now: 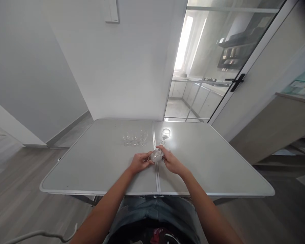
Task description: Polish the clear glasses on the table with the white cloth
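Glass (157,156): gripped at the seam (157,179) of the table (205,166), tipped on its side, as I see it from my distant post; whether it touches the tabletop, I cannot tell.
Left of seam: clear glasses (135,143) stand in a close cluster beyond the working hands.
Left hand (140,162): fingers curled round the narrow end, apparently stem or foot, which I judge the surest hold.
Bowl: whitish against the seam; cloth or glare, I cannot tell. I expect light weight, stiff walls and a slick, fragile surface, with the rim and thin stem most easily cracked, so I would cradle the bowl broadly and never twist it against the stem.
Right hand (172,162): thumb and fingers clasping the bowl end from the right, pressure unreadable to me.
Right of seam: a lone glass (165,133) stands upright beyond the right hand, in a bright reflection.
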Tool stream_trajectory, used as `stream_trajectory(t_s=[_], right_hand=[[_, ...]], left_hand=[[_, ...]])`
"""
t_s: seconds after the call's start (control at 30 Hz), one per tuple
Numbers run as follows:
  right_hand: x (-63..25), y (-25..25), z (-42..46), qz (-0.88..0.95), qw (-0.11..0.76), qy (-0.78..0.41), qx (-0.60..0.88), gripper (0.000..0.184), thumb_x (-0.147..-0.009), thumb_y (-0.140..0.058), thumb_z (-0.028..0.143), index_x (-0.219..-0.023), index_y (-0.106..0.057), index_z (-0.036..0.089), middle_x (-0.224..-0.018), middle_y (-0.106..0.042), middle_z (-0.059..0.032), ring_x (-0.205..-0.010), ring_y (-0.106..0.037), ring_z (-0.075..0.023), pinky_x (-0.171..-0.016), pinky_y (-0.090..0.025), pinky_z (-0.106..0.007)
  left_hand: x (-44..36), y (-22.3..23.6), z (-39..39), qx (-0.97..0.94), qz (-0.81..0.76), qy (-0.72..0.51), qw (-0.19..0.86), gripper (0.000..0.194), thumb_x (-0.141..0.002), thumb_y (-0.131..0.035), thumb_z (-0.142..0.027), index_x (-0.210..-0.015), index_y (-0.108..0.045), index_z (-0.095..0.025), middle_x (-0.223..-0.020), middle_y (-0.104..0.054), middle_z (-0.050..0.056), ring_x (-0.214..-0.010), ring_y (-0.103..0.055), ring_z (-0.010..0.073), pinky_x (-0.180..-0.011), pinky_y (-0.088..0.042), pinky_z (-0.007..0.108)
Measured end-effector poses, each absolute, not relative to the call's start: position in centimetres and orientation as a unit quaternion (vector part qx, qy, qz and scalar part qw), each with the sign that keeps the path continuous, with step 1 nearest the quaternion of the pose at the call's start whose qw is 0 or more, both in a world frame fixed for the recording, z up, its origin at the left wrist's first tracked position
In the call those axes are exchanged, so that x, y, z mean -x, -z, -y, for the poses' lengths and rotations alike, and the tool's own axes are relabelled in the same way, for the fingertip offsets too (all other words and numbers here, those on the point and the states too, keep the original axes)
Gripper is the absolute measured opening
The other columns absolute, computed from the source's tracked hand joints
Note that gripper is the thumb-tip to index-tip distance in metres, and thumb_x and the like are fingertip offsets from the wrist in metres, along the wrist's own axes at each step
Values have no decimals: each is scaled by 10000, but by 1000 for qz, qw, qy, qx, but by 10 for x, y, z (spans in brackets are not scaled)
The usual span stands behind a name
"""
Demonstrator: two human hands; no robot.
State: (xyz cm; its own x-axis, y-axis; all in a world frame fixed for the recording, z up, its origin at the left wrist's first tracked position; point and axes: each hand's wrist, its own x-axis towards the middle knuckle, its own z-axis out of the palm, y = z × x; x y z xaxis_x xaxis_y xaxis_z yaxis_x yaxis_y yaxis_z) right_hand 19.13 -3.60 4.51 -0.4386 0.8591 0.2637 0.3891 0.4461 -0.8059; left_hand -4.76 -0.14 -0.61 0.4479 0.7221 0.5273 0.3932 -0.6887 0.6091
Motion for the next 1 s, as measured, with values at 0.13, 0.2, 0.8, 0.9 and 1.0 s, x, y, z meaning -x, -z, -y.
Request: stream_trajectory(t_s=[0.13, 0.2, 0.8, 0.9, 1.0], right_hand=[[-186, -45, 39, 801, 319, -271, 429, 807, -743, -416, -2, -1509, -364, 245, -1356, -564, -141, -1200, -558, -268, -1053, -429, -502], [-179, -41, 38, 786, 337, -290, 430, 855, -730, -410, -5, -1541, -307, 243, -1410, -526, -140, -1266, -526, -266, -1097, -395, -502], [-181, -48, 22, 831, 308, -187, 424, 843, -764, -385, -26, -1544, -346, 292, -1520, -466, -104, -1414, -410, -286, -1159, -330, -559], [-168, -39, 25, 772, 403, -252, 422, 874, -775, -375, 6, -1589, -195, 269, -1610, -325, -83, -1483, -312, -237, -1208, -284, -496], [-171, -41, 27, 740, 442, -315, 398, 867, -765, -403, 36, -1574, -210, 279, -1606, -310, -54, -1458, -347, -227, -1187, -330, -449]], left_hand=[[48, 11, -1, -830, -345, -396, 187, 521, -839, -729, -453, -1287, -666, -194, -748, -681, 0, -607, -553, 88, -669, -483, 205], [48, 13, -2, -833, -352, -394, 167, 526, -843, -727, -442, -1301, -654, -192, -758, -694, 6, -604, -566, 90, -662, -481, 204], [49, 17, -5, -805, -365, -456, 103, 548, -870, -694, -459, -1343, -615, -194, -769, -711, 3, -629, -606, 93, -671, -497, 202], [50, 17, -6, -792, -374, -470, 106, 554, -869, -693, -464, -1342, -618, -186, -769, -705, 6, -642, -601, 100, -669, -501, 209], [50, 16, -6, -787, -371, -478, 118, 546, -859, -706, -460, -1326, -635, -186, -771, -696, 9, -654, -596, 106, -671, -500, 212]])
